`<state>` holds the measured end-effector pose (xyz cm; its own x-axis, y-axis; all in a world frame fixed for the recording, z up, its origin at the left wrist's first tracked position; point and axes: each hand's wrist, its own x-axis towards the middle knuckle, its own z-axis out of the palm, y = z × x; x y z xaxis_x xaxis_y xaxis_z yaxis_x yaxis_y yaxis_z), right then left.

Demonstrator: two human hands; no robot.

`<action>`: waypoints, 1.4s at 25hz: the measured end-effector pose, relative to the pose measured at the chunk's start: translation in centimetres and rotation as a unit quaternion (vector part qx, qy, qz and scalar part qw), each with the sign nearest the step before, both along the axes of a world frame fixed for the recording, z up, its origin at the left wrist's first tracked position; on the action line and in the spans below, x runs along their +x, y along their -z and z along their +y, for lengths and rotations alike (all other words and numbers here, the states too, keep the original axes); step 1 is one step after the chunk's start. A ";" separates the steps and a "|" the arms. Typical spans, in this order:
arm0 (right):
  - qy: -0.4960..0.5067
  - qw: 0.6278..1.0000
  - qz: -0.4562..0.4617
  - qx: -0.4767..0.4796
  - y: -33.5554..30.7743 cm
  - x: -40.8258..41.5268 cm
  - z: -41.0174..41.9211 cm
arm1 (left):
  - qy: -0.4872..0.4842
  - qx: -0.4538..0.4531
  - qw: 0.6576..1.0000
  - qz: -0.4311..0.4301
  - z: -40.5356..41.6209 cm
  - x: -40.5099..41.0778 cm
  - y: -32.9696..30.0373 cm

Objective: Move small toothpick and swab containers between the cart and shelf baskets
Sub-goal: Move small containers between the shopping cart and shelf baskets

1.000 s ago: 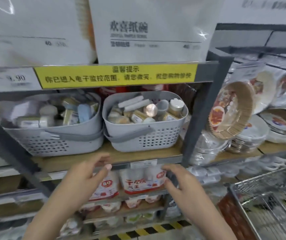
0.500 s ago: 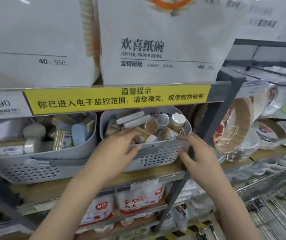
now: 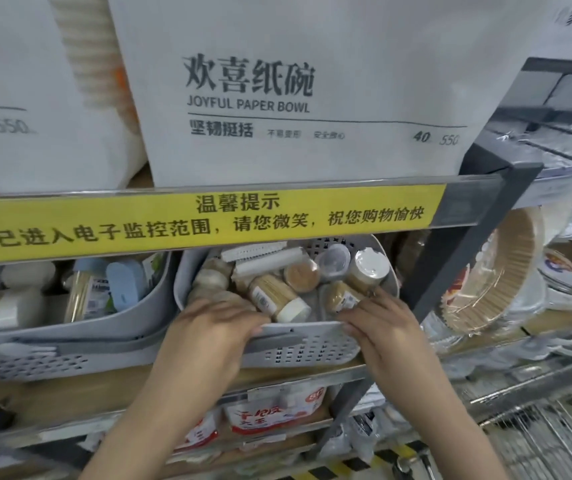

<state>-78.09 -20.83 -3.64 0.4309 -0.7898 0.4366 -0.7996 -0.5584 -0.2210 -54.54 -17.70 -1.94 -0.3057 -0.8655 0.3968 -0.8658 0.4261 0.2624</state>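
A grey perforated basket (image 3: 312,348) on the wooden shelf holds several small toothpick jars and swab packs, among them a lying toothpick jar with a cream cap (image 3: 277,297). My left hand (image 3: 215,327) grips the basket's front rim at its left, fingers curled over the edge. At the right of that same rim my right hand (image 3: 378,323) grips it too, fingertips inside beside a round jar (image 3: 338,296). A second grey basket (image 3: 69,344) with more small containers stands to the left.
A yellow notice strip (image 3: 201,220) runs along the shelf edge just above the baskets. Large paper-bowl packs (image 3: 277,91) fill the shelf above. Stacked paper plates (image 3: 495,271) sit right of the dark upright post (image 3: 464,247). A wire cart (image 3: 554,438) shows at bottom right.
Both hands rose from below the shelf edge to the right basket and took hold of its front rim. The camera came closer and tilted upward.
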 end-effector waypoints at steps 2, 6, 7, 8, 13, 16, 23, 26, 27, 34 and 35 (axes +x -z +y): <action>-0.032 0.997 0.006 0.068 -0.9 -0.2 0.6 | 0.015 0.010 1.000 0.000 0.3 0.2 -0.3; -0.040 0.980 -0.086 0.173 -4.3 -0.3 -0.3 | 0.022 0.066 0.997 0.013 0.2 0.5 -1.0; -0.025 0.984 -0.091 0.149 -5.0 0.1 -0.9 | 0.016 0.085 0.995 0.044 0.3 0.5 -1.3; -0.012 0.990 -0.075 0.122 -5.4 0.6 -1.9 | 0.011 0.101 0.992 0.079 0.3 0.6 -1.8; 0.038 0.960 0.166 0.223 -6.6 3.8 -7.5 | 0.008 0.041 0.996 0.073 -3.5 -1.4 -3.9; 0.032 0.936 0.209 0.282 -7.7 4.0 -8.5 | 0.026 0.079 0.995 -0.049 -7.0 -3.8 -3.2; 0.016 0.922 0.170 0.349 -7.1 3.7 -9.8 | -0.015 0.092 0.973 -0.212 -10.4 -5.6 -2.4; 0.032 0.933 0.157 0.322 -6.5 3.3 -10.1 | -0.016 0.100 0.976 -0.195 -10.5 -5.5 -2.3; 0.041 0.935 0.172 0.306 -6.3 3.2 -10.0 | -0.016 0.109 0.978 -0.176 -10.5 -5.1 -2.3; 0.043 0.972 0.188 0.136 -5.5 2.8 -9.5 | 0.001 0.121 0.983 -0.141 -10.7 -4.1 -1.9; 0.066 0.977 0.194 0.054 -5.5 2.7 -9.3 | 0.001 0.122 0.982 -0.145 -10.7 -4.1 -2.0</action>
<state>-75.41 -30.12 1.82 0.4389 -0.8821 0.1708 -0.8983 -0.4351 0.0611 -58.66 -28.42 0.05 -0.3767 -0.9233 0.0747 -0.9185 0.3827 0.0997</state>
